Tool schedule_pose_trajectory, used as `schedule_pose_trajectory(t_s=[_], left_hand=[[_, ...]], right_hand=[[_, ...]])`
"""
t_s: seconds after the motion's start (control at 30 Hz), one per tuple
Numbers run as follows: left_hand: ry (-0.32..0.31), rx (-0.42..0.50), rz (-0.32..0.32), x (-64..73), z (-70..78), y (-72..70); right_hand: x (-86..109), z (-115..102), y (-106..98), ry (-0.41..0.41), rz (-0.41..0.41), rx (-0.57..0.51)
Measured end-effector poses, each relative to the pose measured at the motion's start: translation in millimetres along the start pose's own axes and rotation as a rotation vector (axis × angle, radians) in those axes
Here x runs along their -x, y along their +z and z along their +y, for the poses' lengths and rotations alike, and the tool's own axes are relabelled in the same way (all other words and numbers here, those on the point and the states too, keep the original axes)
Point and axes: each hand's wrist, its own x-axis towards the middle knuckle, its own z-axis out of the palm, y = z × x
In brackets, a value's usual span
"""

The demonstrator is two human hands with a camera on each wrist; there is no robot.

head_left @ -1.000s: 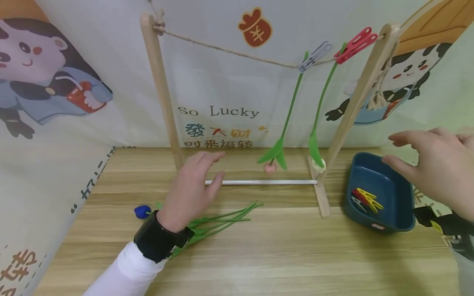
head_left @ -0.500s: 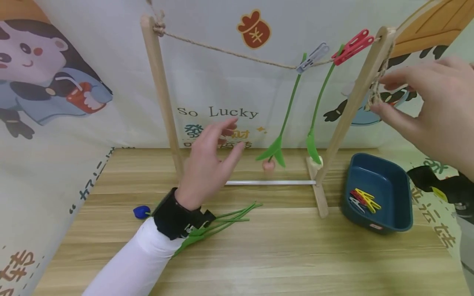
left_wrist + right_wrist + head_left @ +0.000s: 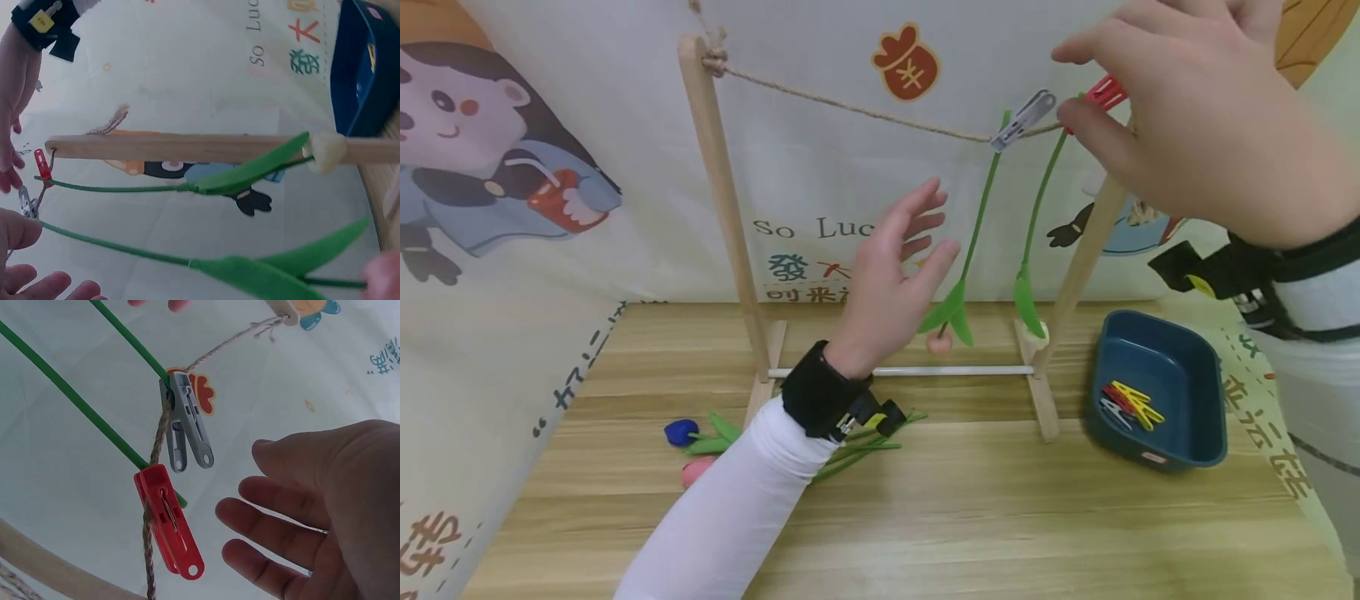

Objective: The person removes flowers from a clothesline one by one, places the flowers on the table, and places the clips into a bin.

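My right hand is raised at the right end of the twine, its thumb and fingers spread apart and holding nothing. Beside its fingertips are a grey clothespin and a red clothespin, both clipped on the twine. Each pins a green stem, so a pink tulip and a white tulip hang head down. My left hand, fingers relaxed and holding nothing, is in front of the rack, left of the pink tulip's stem.
Two wooden posts, left and right, carry the twine, with a white rod low between them. A dark blue basin at right holds several clothespins. A blue tulip and a pink-headed one lie on the table, partly under my left arm.
My right hand has risen from above the basin, moving left to the clothespins on the twine. My left hand has moved up and right, away from the flowers on the table.
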Motion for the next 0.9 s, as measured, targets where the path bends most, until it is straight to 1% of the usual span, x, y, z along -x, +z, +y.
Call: schedule_pose_trajectory(t_s=[0.1,0.2,0.33,0.43,0.53,0.73,0.9], left_hand=[[-0.023,0.063,-0.008,-7.3,-2.8,9.4],[-0.054,0.096,-0.01,-14.3,-5.7,18.6],[-0.086,0.09,-0.004,-20.9,-8.9,28.8],[-0.099,0.061,0.0,-23.3,-11.0,33.8],[-0.109,0.037,0.006,-23.4,-12.4,35.7],[-0.119,0.021,0.006,-22.2,-12.8,34.3],[-0.123,-0.009,-0.006,-21.1,-12.1,32.1]], right_hand=[[-13.5,-2,2,0.015,-0.08,-0.004],[-21.9,-2,5,0.029,-0.141,0.002],[-27.6,-1,7,0.032,-0.184,0.016],[-28.7,0,8,0.027,-0.193,0.015],[-29.0,0,9,0.022,-0.193,0.004],[-29.6,0,10,0.014,-0.185,-0.006],[-29.8,0,10,0.016,-0.159,-0.039]])
